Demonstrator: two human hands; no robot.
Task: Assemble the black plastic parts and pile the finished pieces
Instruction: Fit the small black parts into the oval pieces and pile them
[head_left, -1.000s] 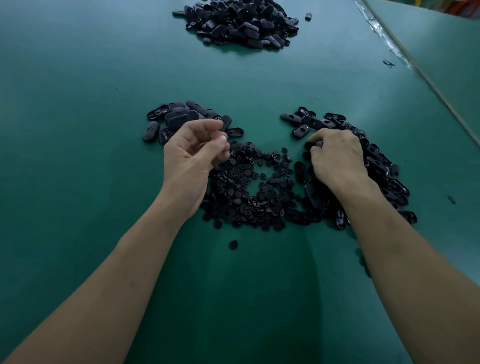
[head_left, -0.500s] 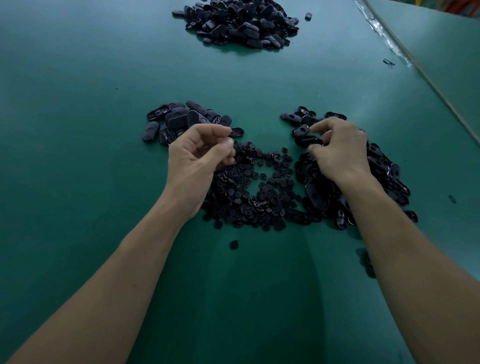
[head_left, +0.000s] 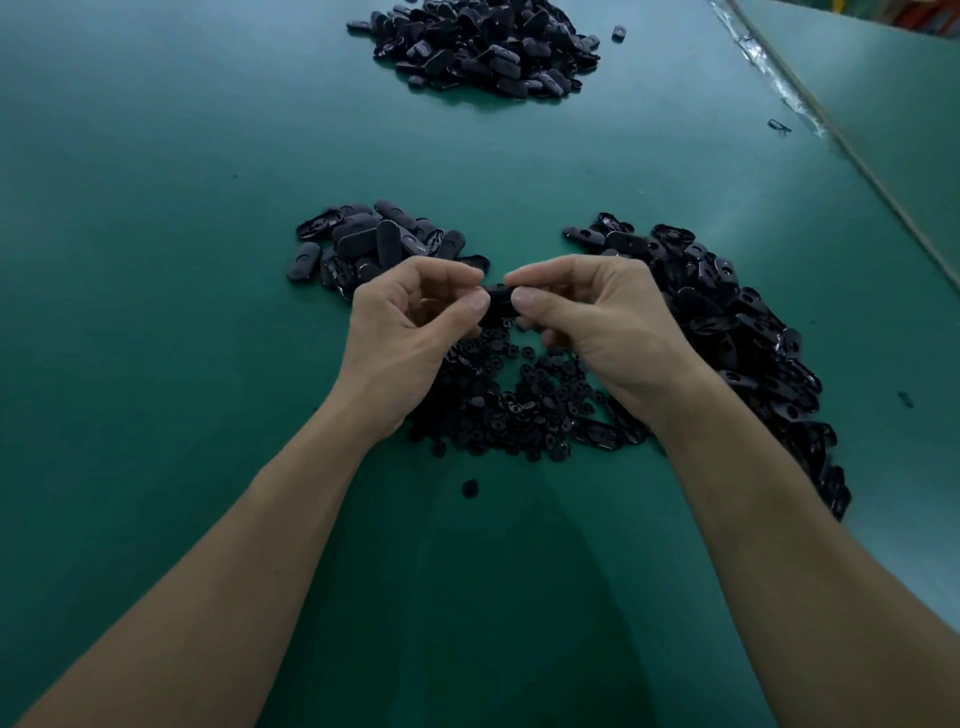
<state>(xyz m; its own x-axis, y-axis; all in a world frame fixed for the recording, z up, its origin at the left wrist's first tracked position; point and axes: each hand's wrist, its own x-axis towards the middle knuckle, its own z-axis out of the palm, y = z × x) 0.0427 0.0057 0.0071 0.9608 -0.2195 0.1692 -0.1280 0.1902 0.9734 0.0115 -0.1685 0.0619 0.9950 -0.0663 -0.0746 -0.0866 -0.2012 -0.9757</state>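
Hands meet in the middle: your left hand (head_left: 410, 332) and your right hand (head_left: 597, 322) both pinch one black part (head_left: 498, 299) between thumb and forefinger, with the thumb tips nearly touching across it and the other fingers curled underneath. The part is held in the air, off the green table (head_left: 156, 260), right between your two thumbs. Your fingers cover most of it, so it is unclear whether it is one piece or two pressed together.

Directly below your hands and back toward your wrists lies the heap of small round parts (head_left: 509, 405), spread flat on the table. One stray round part (head_left: 470, 488) lies nearer to you than that heap, between your forearms.

Just outside your right hand, a long heap of oval shells (head_left: 727, 322) runs from beyond the knuckles back along the forearm, and many of them lie hollow side up. Just beyond the fingertips of your left hand sits a smaller cluster of oval pieces (head_left: 363, 244), mostly smooth side up.

Well beyond both hands, at the far side of the table, is the large pile of black pieces (head_left: 483, 47), with a single loose piece (head_left: 618, 32) apart on its right. Far out to the right of your right hand a pale seam (head_left: 857, 156) crosses the table, with a small dark scrap (head_left: 779, 126) beside it.
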